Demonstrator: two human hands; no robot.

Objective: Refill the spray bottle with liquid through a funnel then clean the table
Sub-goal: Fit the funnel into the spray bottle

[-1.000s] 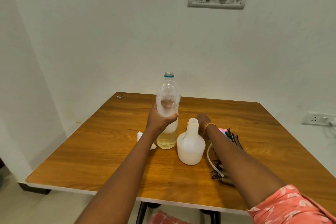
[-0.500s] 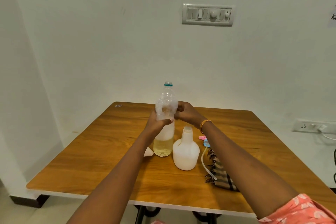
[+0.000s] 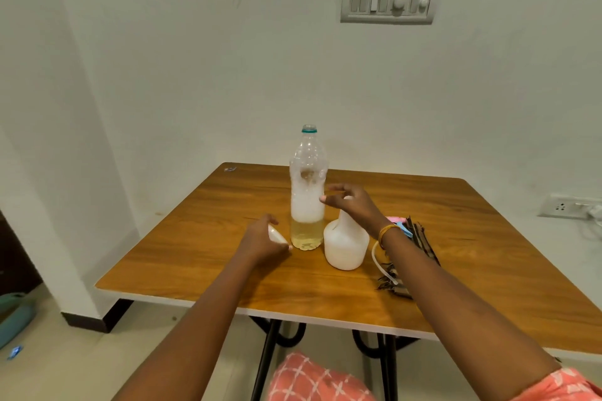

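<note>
Left hand point(image 3: 260, 239) grips a white funnel point(image 3: 277, 237) beside the clear bottle point(image 3: 307, 192); right hand point(image 3: 350, 203), loosely open, hovers over the spray bottle point(image 3: 346, 246)

Beside my left hand point(image 3: 260, 242), closed on a white funnel point(image 3: 277, 235), a clear bottle point(image 3: 307, 189) holds pale yellow liquid under white foam. Right of it, a white spray bottle point(image 3: 346, 246); past my right wrist, brown striped cloth point(image 3: 418, 239).

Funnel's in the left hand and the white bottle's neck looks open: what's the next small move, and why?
Probably lift the funnel in the left hand and seat its spout in the white spray bottle. The clear bottle of yellowish liquid stands ready; the right hand hovers above the neck.
</note>
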